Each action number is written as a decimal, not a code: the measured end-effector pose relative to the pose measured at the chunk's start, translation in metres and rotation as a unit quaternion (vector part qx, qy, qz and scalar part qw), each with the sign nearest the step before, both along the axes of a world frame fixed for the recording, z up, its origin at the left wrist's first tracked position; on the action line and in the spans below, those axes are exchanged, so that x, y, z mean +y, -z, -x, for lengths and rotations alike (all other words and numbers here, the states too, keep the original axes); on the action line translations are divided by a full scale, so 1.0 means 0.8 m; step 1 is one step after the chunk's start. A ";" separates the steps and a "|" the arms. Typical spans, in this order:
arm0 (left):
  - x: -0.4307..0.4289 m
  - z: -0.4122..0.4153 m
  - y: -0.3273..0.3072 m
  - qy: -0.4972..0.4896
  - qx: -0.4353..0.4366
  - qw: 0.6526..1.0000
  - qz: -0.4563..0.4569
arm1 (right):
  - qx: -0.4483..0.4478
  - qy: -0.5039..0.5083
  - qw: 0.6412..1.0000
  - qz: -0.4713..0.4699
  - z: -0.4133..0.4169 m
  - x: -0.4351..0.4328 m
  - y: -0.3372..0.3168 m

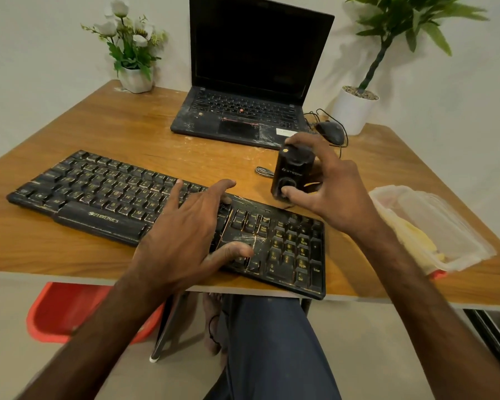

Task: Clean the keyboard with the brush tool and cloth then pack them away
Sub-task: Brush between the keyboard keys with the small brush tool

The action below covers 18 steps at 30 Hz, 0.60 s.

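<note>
**Dev1:** Wooden worktop [127, 125] against a plain wall. Long black keyboard with yellow legends [104, 194] lies diagonally at the near edge, its right corner overhanging the edge.

**Dev2:** Hands?

**Dev1:** Left hand [185, 232] lies flat on the keyboard's middle, fingers spread wide, holding nothing. Right hand [326, 183] grips the dark cylindrical brush tool [292, 171] upright just behind the keyboard's number pad, thumb low on its front, fingers curled over its top and far side.

**Dev2:** Cloth?

**Dev1:** Yellow cloth [416, 241] sits inside the clear plastic container [445, 220] at the right edge.

**Dev2:** Rest?

**Dev1:** Open black laptop [243, 111], screen dark, at the back. Black corded mouse [329, 131] right of it. White-flower pot [133, 76] back left, green plant in a white pot [355, 108] back right.
</note>
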<state>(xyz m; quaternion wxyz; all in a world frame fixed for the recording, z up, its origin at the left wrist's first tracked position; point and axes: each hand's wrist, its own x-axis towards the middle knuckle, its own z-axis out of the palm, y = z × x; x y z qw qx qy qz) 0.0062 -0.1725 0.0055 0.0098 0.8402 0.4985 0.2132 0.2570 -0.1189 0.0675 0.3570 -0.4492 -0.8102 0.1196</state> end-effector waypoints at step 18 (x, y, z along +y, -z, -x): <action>-0.001 -0.001 0.000 -0.013 -0.001 1.000 -0.009 | -0.052 -0.086 0.991 0.092 -0.011 0.004 -0.024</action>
